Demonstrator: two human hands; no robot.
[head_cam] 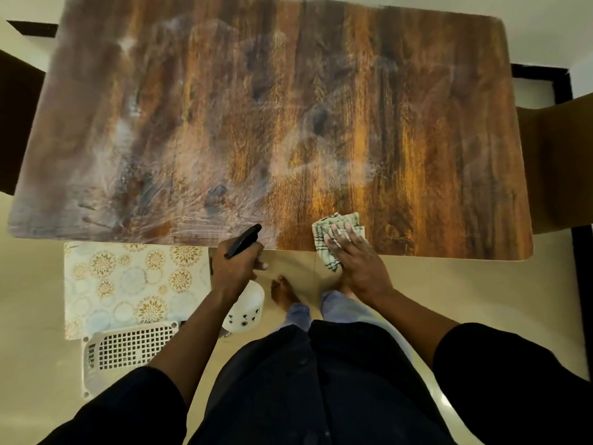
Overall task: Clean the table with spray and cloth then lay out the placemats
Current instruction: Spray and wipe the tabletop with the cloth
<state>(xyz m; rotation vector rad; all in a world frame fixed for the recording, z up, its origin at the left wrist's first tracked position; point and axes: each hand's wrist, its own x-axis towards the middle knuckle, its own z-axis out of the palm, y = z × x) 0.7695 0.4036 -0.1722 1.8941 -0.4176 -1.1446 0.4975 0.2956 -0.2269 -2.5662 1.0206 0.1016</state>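
1. I see the wooden table [321, 107] spreading out ahead of both my hands, its top streaked with wet, whitish wipe marks, heaviest on the side beyond my left grip. I judge the cleaning step to be in hand, well along but not finished, since the film has not been wiped dry.
2. The placemats [128, 284], patterned with gold and pale circles, lie in a stack below the table edge, just outward of my left hand and well apart from the cloth; a white perforated basket [128, 348] sits nearer me, touching the stack.
3. My right hand [356, 261] presses flat, fingers straight, on the checked cloth [337, 232] at the near table edge; part of the cloth hangs off the edge under my palm.
4. My left hand [234, 268] is curled round the neck of the spray bottle [247, 303], its black nozzle pointing forward over the table edge and its white body hanging below my fist.
5. Next, I judge, the cloth must sweep outward from my right palm across the streaks, keeping firm flat pressure; the bottle needs setting down before I reach for the mats.
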